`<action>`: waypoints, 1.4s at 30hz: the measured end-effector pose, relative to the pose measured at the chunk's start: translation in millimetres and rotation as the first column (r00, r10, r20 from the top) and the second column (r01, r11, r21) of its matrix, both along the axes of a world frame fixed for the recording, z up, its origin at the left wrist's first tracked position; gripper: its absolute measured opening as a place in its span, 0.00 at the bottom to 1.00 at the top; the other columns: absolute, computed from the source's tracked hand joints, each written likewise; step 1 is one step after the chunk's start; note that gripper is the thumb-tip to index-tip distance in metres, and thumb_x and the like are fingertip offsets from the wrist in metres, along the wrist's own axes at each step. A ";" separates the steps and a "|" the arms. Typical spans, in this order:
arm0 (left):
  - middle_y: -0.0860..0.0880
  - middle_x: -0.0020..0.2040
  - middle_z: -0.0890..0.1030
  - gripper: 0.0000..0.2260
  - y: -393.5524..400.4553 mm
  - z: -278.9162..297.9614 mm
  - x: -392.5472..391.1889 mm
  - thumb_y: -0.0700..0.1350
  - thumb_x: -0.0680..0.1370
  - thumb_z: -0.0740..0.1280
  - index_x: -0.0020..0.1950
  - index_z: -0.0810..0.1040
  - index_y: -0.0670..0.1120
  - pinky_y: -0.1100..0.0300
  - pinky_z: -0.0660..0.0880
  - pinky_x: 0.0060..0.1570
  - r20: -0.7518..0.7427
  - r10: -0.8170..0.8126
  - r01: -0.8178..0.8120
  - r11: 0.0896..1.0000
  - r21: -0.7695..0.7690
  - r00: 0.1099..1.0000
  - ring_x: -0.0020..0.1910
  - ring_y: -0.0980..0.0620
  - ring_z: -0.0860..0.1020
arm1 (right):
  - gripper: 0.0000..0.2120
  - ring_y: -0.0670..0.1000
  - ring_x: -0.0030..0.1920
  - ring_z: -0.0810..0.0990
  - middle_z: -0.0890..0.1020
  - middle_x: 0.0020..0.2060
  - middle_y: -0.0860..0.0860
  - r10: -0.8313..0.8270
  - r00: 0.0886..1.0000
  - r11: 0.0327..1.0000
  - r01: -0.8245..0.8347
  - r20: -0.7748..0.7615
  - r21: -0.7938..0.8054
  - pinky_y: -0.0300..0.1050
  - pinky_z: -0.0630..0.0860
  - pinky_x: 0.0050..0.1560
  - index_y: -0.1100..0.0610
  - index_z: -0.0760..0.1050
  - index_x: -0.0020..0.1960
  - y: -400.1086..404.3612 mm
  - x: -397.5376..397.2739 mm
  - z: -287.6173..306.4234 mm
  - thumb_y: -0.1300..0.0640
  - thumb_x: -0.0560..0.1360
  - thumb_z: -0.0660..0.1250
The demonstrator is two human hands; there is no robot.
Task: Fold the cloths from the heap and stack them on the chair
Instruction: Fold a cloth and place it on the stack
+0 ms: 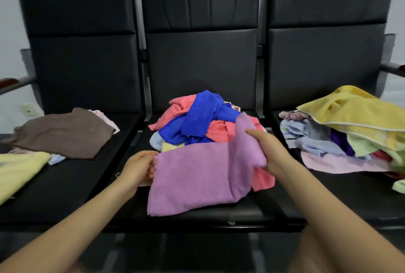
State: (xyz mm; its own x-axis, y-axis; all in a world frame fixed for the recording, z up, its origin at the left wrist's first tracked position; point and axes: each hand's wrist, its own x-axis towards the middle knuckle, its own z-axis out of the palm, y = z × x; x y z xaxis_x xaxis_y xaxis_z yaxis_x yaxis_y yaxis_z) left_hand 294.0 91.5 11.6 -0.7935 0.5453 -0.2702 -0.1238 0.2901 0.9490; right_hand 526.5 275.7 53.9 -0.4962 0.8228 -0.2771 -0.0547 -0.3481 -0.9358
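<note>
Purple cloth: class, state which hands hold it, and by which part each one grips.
Both hold the purple cloth. The left hand pinches its left edge; the right hand grips its raised right end.

Your left hand (140, 168) and right hand (266, 152) grip the purple cloth (197, 176); beyond them sits the heap (197, 119).

Purple cloth (197, 174) before the heap (203, 119)
Half-folded on the middle chair (197, 213) seat, right edge lifted; jumbled blue and coral cloths behind.
</note>
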 end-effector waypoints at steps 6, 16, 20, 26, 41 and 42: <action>0.40 0.47 0.82 0.14 17.9 3.5 31.3 0.45 0.82 0.58 0.61 0.76 0.38 0.62 0.79 0.33 0.159 -0.206 0.211 0.978 -0.012 0.965 0.40 0.47 0.81 | 0.05 0.47 0.26 0.76 0.77 0.33 0.54 0.356 0.931 0.928 -0.362 0.083 0.086 0.37 0.73 0.26 0.60 0.73 0.51 -45.4 -55.1 -11.6 0.59 0.81 0.61; 0.48 0.46 0.82 0.02 44.6 -7.0 52.8 0.45 0.78 0.68 0.48 0.79 0.47 0.60 0.73 0.43 -0.042 -0.262 0.263 0.964 0.032 0.964 0.47 0.50 0.79 | 0.20 0.54 0.49 0.80 0.80 0.50 0.52 -0.073 0.759 0.764 -0.375 0.647 0.525 0.50 0.77 0.52 0.57 0.72 0.62 -3.7 -24.1 -42.8 0.52 0.74 0.69; 0.50 0.46 0.80 0.04 44.1 7.2 58.0 0.42 0.79 0.64 0.50 0.78 0.47 0.59 0.72 0.46 -0.156 -0.145 0.159 0.984 0.079 0.977 0.47 0.50 0.78 | 0.17 0.49 0.40 0.79 0.79 0.41 0.49 0.006 0.851 0.784 -0.330 0.525 0.526 0.47 0.76 0.48 0.54 0.73 0.60 -6.8 -23.6 -43.6 0.53 0.74 0.70; 0.48 0.42 0.76 0.05 9.9 16.6 37.0 0.42 0.78 0.62 0.49 0.76 0.42 0.59 0.66 0.34 -0.252 -0.017 0.026 0.999 0.033 0.968 0.38 0.54 0.72 | 0.19 0.48 0.35 0.76 0.78 0.36 0.48 0.063 0.889 0.749 -0.342 0.454 0.567 0.44 0.73 0.40 0.54 0.73 0.61 -17.6 -34.0 -45.8 0.54 0.72 0.74; 0.43 0.51 0.83 0.15 -14.4 -6.3 32.8 0.44 0.74 0.70 0.59 0.78 0.44 0.52 0.78 0.54 0.083 -0.165 0.168 0.985 -0.027 0.983 0.51 0.45 0.81 | 0.16 0.52 0.50 0.84 0.85 0.49 0.51 0.377 0.808 0.791 -0.535 0.453 0.296 0.49 0.80 0.52 0.56 0.80 0.54 -49.8 -48.5 -43.0 0.48 0.71 0.74; 0.43 0.49 0.83 0.11 -12.2 -5.2 33.4 0.43 0.75 0.70 0.57 0.79 0.43 0.56 0.79 0.48 0.114 -0.139 0.141 0.990 -0.007 0.984 0.48 0.46 0.82 | 0.13 0.51 0.50 0.83 0.85 0.50 0.52 0.383 0.826 0.803 -0.519 0.414 0.292 0.49 0.79 0.53 0.56 0.80 0.54 -52.9 -48.7 -42.7 0.52 0.73 0.73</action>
